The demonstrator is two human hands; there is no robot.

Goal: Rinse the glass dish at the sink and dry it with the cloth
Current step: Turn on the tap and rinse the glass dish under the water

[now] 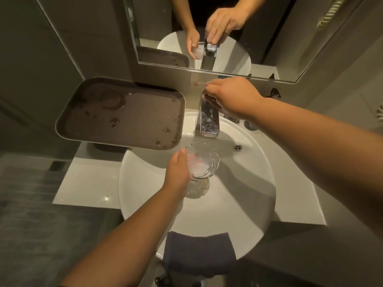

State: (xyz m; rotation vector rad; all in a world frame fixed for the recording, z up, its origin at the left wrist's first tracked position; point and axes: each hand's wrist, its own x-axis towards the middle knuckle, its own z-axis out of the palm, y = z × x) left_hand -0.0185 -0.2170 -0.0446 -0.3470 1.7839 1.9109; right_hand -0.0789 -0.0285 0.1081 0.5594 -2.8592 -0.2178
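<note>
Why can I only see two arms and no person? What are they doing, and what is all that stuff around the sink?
The camera sits on the person's head and looks down, so you see only their arms. The left hand holds a small clear glass dish over the round white sink. The right hand rests on the shiny metal tap. I see no water running. A wet brown tray sits on the left, and a dark folded cloth hangs over the sink's near edge. The mirror above shows both hands again.
</note>
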